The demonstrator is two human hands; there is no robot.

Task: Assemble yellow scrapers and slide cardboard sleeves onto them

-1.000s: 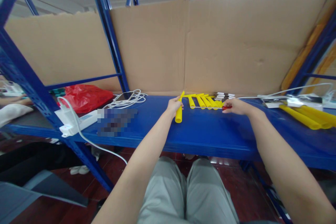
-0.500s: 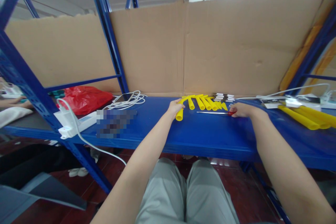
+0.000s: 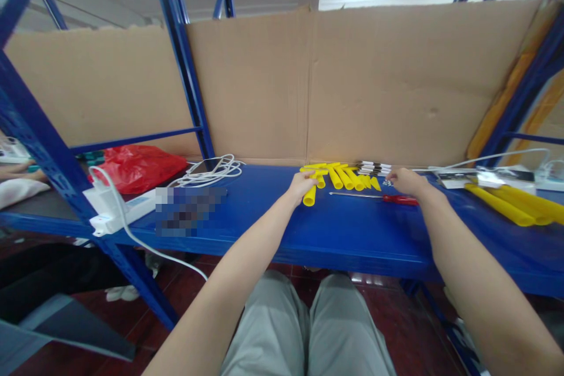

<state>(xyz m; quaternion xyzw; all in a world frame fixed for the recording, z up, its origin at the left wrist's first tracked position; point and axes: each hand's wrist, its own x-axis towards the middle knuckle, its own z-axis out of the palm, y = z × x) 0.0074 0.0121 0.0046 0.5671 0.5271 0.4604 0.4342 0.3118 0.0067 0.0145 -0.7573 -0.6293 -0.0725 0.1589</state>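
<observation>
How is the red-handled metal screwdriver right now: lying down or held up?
Lying down: the red-handled metal screwdriver rests flat on the blue shelf, and the right hand isn't wrapped around it.

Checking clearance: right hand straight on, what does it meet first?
Likely the small silvery bits by its fingers, then perhaps the black-and-white pieces beyond; depth there is unclear.

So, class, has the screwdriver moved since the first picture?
Yes: measured against the cardboard seam, the screwdriver has shifted right, and it lies nearer the shelf edge.
</observation>
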